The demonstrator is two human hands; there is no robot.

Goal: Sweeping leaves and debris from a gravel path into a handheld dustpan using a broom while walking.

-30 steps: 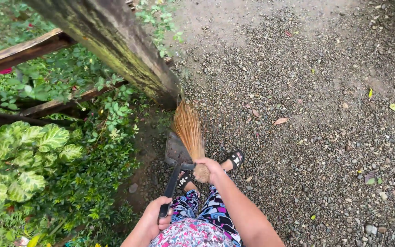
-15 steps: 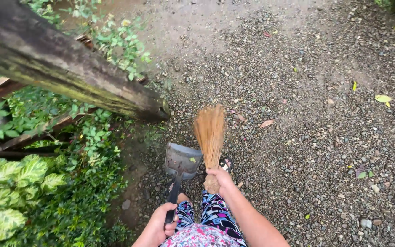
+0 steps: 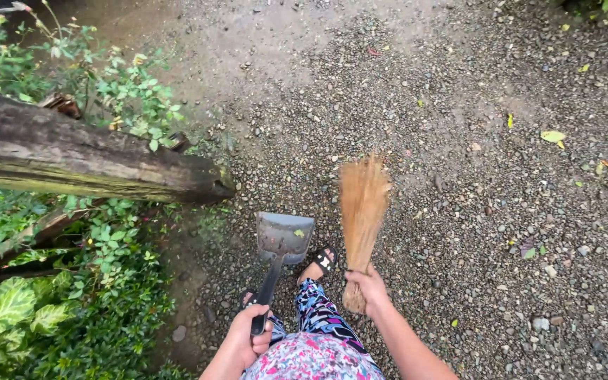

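Outdoor sweeping set, seen from above. A stick broom (image 3: 362, 211) of tan, stiff fibres is grasped by the right hand (image 3: 367, 287) at its bound lower end, the fingers clenched round the bundle; the fanned tips are pointed away from the body and held just above the gravel (image 3: 459, 211), a placement judged suited to brushing litter along the ground. A grey long-handled dustpan (image 3: 284, 236) is gripped by the left hand (image 3: 249, 338), which is closed round the dark handle; the pan's scoop is set low before the feet, just left of the broom, its open mouth turned forward, apparently so that debris can be received. A sandalled foot (image 3: 320, 262) is placed between pan and broom. Patterned trousers (image 3: 318, 320) are visible below. The surface is wet-looking grey gravel with scattered fallen leaves (image 3: 552, 136), yellow and green, well apart from the broom. The left border is formed by a weathered, mossy log (image 3: 86, 162) lying across green shrubs (image 3: 72, 309), with variegated foliage at the lower left corner.
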